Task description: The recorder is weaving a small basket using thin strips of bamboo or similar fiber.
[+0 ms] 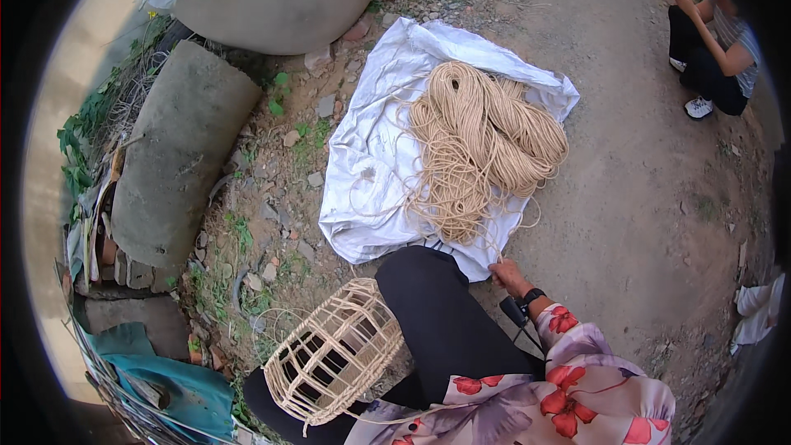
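My right hand (pixel 512 277) reaches to the near right edge of a white woven sack (pixel 350 206) spread on the ground. Its fingers are closed on a thin strand of tan cord that runs up toward the heap. On the sack lie thick twisted hanks of tan cord (pixel 494 124), with a loose tangle (pixel 453 198) on their near side. An open-lattice basket (pixel 342 350), woven from similar cord, rests tilted against my dark-trousered legs. From its lower end a strand trails right across my flowered top. My left hand is out of sight.
Left of the sack lie a curved grey slab (pixel 181 156), rubble and weeds. A large rounded grey object (pixel 280 0) stands beyond, and teal cloth (pixel 177 387) lies near left. At the far right another person (pixel 717 58) crouches on the dirt path, holding a phone.
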`<state>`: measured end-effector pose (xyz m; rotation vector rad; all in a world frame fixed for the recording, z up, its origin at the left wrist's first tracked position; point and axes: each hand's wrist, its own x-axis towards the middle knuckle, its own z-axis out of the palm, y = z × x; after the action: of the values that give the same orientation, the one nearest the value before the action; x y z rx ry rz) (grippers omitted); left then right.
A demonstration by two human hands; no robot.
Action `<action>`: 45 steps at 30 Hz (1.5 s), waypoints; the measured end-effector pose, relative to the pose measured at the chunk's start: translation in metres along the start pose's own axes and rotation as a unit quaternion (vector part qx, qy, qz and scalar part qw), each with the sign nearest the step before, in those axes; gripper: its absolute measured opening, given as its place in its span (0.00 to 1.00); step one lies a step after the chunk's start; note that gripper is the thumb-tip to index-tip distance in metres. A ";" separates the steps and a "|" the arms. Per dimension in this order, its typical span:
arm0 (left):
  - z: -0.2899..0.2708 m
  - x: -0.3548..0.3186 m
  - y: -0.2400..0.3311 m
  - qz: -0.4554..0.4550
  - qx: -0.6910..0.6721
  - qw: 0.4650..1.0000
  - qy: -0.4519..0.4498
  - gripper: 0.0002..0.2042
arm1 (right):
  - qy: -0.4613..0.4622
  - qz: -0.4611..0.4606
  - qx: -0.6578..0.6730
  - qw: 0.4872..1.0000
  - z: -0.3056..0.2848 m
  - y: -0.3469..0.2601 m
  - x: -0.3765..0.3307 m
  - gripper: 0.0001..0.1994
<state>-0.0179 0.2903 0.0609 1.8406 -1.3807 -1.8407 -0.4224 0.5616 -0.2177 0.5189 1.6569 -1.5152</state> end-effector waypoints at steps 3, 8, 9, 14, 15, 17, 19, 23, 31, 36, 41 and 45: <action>-0.014 -0.025 -0.013 -0.017 -0.003 1.000 0.010 0.24 | -0.026 -0.006 -0.029 0.999 -0.002 -0.010 0.001 0.11; -0.020 -0.094 -0.044 -0.075 -0.033 0.996 0.015 0.24 | -0.066 0.041 -0.095 0.992 -0.028 0.000 0.023 0.10; -0.023 -0.101 -0.041 -0.078 -0.022 0.997 0.007 0.24 | -0.121 0.008 -0.175 0.977 -0.046 0.001 0.026 0.09; -0.014 -0.150 -0.033 -0.068 0.000 0.998 -0.009 0.23 | -0.244 -0.206 -0.161 0.934 -0.034 0.002 0.031 0.21; -0.009 -0.161 -0.045 -0.073 -0.018 0.997 -0.002 0.23 | -0.258 -0.210 -0.197 0.922 -0.045 -0.007 0.051 0.20; -0.011 -0.169 -0.055 -0.071 -0.015 0.997 -0.011 0.23 | -0.276 -0.212 -0.241 0.906 -0.057 0.000 0.071 0.19; -0.012 -0.168 -0.063 -0.063 -0.017 0.998 -0.020 0.23 | -0.279 -0.222 -0.289 0.889 -0.074 -0.007 0.072 0.18; -0.029 -0.176 -0.067 -0.057 0.018 0.998 -0.030 0.22 | -0.084 -0.129 -0.269 0.951 -0.071 0.008 0.058 0.08; -0.057 -0.169 -0.097 -0.042 0.036 0.997 -0.056 0.22 | -0.149 -0.047 -0.129 0.979 -0.041 -0.051 -0.022 0.07; -0.063 -0.161 -0.115 -0.019 0.031 0.997 -0.074 0.21 | -0.128 -0.099 -0.080 0.984 -0.023 -0.105 -0.095 0.06; -0.068 -0.158 -0.128 -0.007 0.039 0.996 -0.082 0.21 | -0.094 -0.130 -0.137 0.977 -0.018 -0.119 -0.102 0.11; -0.070 -0.162 -0.139 -0.004 0.044 0.995 -0.084 0.21 | -0.037 -0.119 -0.167 0.978 -0.001 -0.113 -0.084 0.11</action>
<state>0.1402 0.4471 0.0885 1.7690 -1.5356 -2.0102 -0.4590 0.5589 -0.0821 0.0840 1.9169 -1.3604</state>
